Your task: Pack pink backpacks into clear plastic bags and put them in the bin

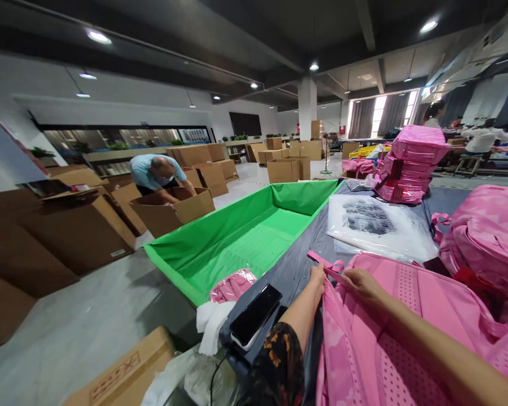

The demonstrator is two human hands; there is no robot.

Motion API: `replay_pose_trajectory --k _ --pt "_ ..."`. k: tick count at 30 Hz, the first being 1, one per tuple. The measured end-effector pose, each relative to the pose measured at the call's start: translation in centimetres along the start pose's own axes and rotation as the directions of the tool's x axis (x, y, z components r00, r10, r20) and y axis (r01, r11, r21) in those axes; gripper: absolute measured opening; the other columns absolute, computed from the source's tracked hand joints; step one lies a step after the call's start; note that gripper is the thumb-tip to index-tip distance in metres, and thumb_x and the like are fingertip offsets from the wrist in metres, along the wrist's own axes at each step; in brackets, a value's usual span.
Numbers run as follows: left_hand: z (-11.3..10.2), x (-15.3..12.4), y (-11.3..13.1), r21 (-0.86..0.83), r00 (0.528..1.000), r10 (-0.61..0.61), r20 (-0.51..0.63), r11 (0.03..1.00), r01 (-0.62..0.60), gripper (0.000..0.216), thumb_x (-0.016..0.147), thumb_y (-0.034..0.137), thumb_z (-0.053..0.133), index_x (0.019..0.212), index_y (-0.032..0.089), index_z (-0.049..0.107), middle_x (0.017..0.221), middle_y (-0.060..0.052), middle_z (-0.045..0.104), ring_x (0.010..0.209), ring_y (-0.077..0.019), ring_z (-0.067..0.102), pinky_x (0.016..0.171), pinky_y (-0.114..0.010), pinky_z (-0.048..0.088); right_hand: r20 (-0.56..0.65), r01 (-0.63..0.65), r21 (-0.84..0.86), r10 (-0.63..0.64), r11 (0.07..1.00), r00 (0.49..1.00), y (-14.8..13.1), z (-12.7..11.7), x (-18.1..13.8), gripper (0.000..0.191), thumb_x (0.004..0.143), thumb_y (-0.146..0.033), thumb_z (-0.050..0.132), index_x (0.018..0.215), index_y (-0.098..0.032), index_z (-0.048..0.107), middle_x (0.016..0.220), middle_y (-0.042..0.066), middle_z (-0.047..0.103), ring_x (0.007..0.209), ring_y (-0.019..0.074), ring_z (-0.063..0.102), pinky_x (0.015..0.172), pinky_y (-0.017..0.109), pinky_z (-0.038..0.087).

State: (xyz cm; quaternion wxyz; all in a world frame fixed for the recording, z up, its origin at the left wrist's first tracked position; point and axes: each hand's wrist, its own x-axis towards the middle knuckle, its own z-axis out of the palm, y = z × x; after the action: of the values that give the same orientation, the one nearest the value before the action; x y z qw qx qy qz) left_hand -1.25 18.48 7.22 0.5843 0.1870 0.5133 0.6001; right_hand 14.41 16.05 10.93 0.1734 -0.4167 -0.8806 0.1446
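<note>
A pink backpack (362, 344) lies in front of me on the grey-covered table, its dotted mesh straps and back panel facing up. My left hand (317, 276) is closed on a pink webbing strap (319, 259) at the backpack's top corner. Close beside it, my right hand (362, 286) pinches the same strap area, its fingertips partly hidden. The strap's free end sticks out past my left hand. Just beyond the hands lies a stack of clear plastic bags (372, 223) with black print.
A green fabric-lined bin (254, 239) adjoins the table, with a plastic-wrapped pink item (232, 286) inside. A phone (256, 316) rests at the table edge. More pink backpacks (491, 225) stand right, others are stacked (415, 163) behind. Across the bin, a person (158, 172) reaches into a carton (173, 211).
</note>
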Motion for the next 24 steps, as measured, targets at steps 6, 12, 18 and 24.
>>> replay_pose_trajectory --k 6,12,18,24 --pt "-0.1 -4.9 5.9 0.006 0.943 0.054 0.329 0.998 -0.060 0.036 0.069 0.042 0.089 0.076 0.012 0.069 0.066 -0.005 0.072 0.058 -0.0169 0.068 0.063 -0.029 0.057 -0.098 -0.126 0.127 0.139 0.984 0.985 -1.7 -2.3 2.9 0.053 0.088 -0.024 0.063 0.140 -0.020 0.055 0.064 -0.007 0.056 0.060 0.0142 0.054 0.060 0.023 0.037" --pt "1.2 -8.6 9.4 0.045 0.842 0.212 0.496 0.962 -0.269 0.047 0.049 0.041 0.098 0.080 0.011 0.078 0.069 -0.002 0.074 0.057 -0.0097 0.061 0.055 -0.019 0.047 -0.258 -0.220 0.069 0.230 0.973 0.938 -3.2 -6.5 1.7 0.020 0.077 -0.028 0.079 0.094 -0.019 0.074 0.097 0.004 0.062 0.088 0.0173 0.057 0.077 0.027 0.044" --pt "4.1 -9.4 7.4 0.083 0.815 0.255 0.521 0.935 -0.345 0.052 0.044 0.050 0.095 0.074 0.013 0.078 0.067 -0.002 0.072 0.059 -0.0111 0.060 0.058 -0.022 0.046 -0.225 -0.193 -0.032 0.181 0.981 0.957 -5.7 -7.3 -8.6 0.012 0.074 -0.012 0.071 0.062 -0.016 0.068 0.106 0.011 0.067 0.106 0.0252 0.056 0.094 0.038 0.042" --pt "7.8 -7.3 5.1 0.165 0.801 0.242 0.548 0.907 -0.387 0.050 0.045 0.056 0.091 0.064 0.014 0.072 0.059 -0.002 0.067 0.055 -0.0133 0.057 0.058 -0.026 0.044 0.111 -0.148 0.223 0.125 0.964 0.986 -9.7 2.5 -19.7 0.016 0.082 -0.029 0.060 0.074 -0.020 0.070 0.065 -0.002 0.065 0.067 0.0155 0.060 0.061 0.021 0.045"
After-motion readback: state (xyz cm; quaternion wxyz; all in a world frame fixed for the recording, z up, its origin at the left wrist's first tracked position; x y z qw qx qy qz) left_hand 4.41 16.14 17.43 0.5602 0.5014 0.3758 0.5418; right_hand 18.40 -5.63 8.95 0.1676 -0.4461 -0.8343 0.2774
